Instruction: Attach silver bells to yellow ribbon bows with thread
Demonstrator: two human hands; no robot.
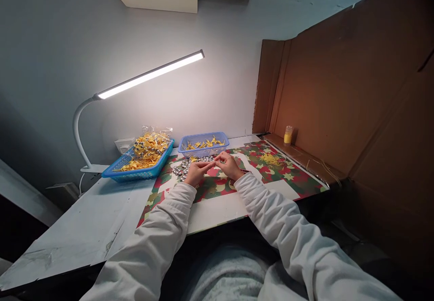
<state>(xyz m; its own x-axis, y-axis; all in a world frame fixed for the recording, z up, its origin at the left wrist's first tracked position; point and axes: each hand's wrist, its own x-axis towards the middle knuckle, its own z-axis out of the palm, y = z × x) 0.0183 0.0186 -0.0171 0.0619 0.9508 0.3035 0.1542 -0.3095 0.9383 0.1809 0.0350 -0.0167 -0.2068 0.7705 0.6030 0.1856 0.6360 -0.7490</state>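
My left hand (197,173) and my right hand (229,165) meet at the fingertips above a patterned sheet (217,189). The fingers of both are pinched together, and whatever lies between them is too small to make out. Just behind my left hand, a spread of shiny silver bells or beads (183,167) lies on the sheet, with a bit of yellow among them. Beyond my hands stands a lilac-blue basket (203,149) that holds small yellow pieces (205,143).
At the left, a blue basket (135,175) is heaped with yellow pieces and a clear plastic bag (154,140). A white lamp (152,74) reaches over the table. Yellow strings (271,159) lie to the right, near a small yellow bottle (288,136). A cardboard wall (339,88) rises at the right.
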